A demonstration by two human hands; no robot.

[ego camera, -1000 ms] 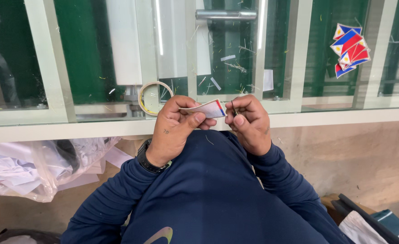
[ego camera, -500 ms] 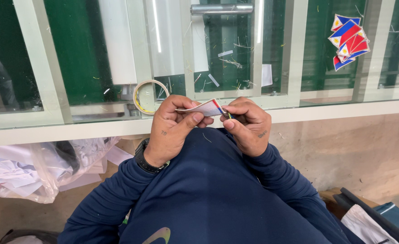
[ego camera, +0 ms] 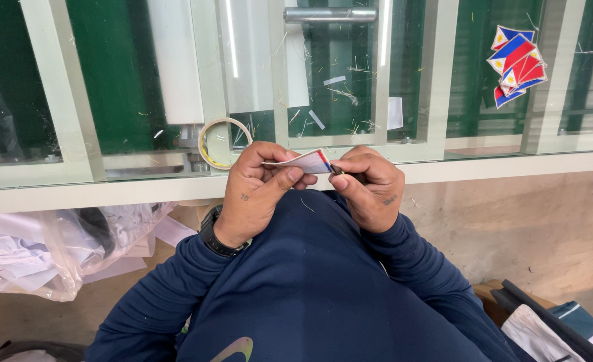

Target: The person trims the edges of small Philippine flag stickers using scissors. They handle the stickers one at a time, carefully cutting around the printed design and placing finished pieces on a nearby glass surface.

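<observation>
My left hand [ego camera: 259, 188] pinches a small paper flag [ego camera: 303, 162], white with a red and blue edge, held flat at chest height. My right hand [ego camera: 370, 184] grips the flag's right end and what looks like a thin stick there between thumb and fingers. Both hands touch each other over my dark blue sweater, just in front of a glass-fronted ledge.
A roll of tape [ego camera: 224, 142] leans behind the glass, left of my hands. A bunch of small red, blue and white flags [ego camera: 516, 64] lies at the upper right. A clear plastic bag of paper scraps [ego camera: 35, 251] sits low left. A metal handle [ego camera: 330, 15] is above.
My hands stay closed on the flag and have barely shifted; the view has drifted slightly.
</observation>
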